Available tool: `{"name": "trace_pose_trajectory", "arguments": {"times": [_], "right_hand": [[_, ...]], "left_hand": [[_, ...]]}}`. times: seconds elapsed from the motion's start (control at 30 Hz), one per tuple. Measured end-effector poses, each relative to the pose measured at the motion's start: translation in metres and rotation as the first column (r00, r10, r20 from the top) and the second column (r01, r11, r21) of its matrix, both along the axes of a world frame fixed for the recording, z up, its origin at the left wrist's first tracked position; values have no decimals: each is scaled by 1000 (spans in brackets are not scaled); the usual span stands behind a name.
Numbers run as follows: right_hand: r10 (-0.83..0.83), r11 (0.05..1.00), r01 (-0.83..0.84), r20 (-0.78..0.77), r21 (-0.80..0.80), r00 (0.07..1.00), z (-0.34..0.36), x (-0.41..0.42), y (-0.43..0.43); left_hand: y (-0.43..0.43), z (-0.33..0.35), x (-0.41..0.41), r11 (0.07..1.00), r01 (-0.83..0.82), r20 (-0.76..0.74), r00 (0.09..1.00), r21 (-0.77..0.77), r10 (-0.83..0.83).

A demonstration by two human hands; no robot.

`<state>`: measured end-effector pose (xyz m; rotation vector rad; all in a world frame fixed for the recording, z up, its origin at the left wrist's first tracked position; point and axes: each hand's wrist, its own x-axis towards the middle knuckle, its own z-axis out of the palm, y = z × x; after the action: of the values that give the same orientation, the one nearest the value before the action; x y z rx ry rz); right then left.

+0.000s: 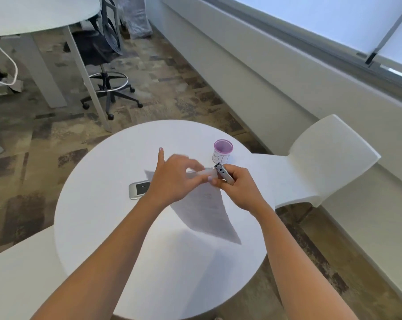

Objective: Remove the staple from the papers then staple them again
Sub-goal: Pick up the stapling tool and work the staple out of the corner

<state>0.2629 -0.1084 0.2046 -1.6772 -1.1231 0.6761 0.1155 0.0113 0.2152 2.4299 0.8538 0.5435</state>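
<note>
1. A silver stapler (139, 190) lies flat on the round white table (98, 227), left of centre, its right end hidden behind the left wrist.
2. The left hand (172, 181) is raised above the table, forefinger pointing to the far side. Its thumb and remaining fingers pinch the top edge of the papers (207, 209); the fingertips are blurred, so the exact grip there cannot be told.
3. The papers hang from both hands, tilted, the near corner reaching down to the right toward the table top. Faint print shows on the upper sheet.
4. The right hand (239, 185) has its grip closed around a small metal staple remover (224, 174), whose far end meets the top right corner of the papers, just beside the left fingertips.
5. A white cup with a purple rim (223, 151) stands upright on the far right of the table, beyond the hands.
6. A white chair (329, 158) sits at the table's right.
</note>
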Motion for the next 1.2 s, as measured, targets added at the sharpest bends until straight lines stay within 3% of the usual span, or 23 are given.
{"name": "trace_pose_trajectory", "arguments": {"times": [0.07,0.17,0.33,0.47,0.73,1.0,1.2], "right_hand": [[-2,999,1,23,33,1000,10,-1,1],[-29,998,26,62,63,998,18,-4,2],[-245,954,211,149,214,958,23,-13,-4],[-275,924,222,137,312,952,28,-24,-8],[-350,888,185,358,421,866,37,-48,-15],[-526,809,172,562,562,639,40,-59,-22],[-532,786,154,528,599,662,39,-62,-20]], "left_hand": [[-1,8,-1,990,-12,-33,999,-138,7],[-6,15,-7,940,-9,70,997,-342,35],[-13,26,-16,832,-84,172,962,-548,211],[-16,31,-22,715,-57,241,920,-697,308],[-27,47,-29,638,-27,297,869,-770,395],[-36,57,-35,747,-67,346,857,-661,382],[-40,64,-38,772,-33,396,844,-635,362]]}}
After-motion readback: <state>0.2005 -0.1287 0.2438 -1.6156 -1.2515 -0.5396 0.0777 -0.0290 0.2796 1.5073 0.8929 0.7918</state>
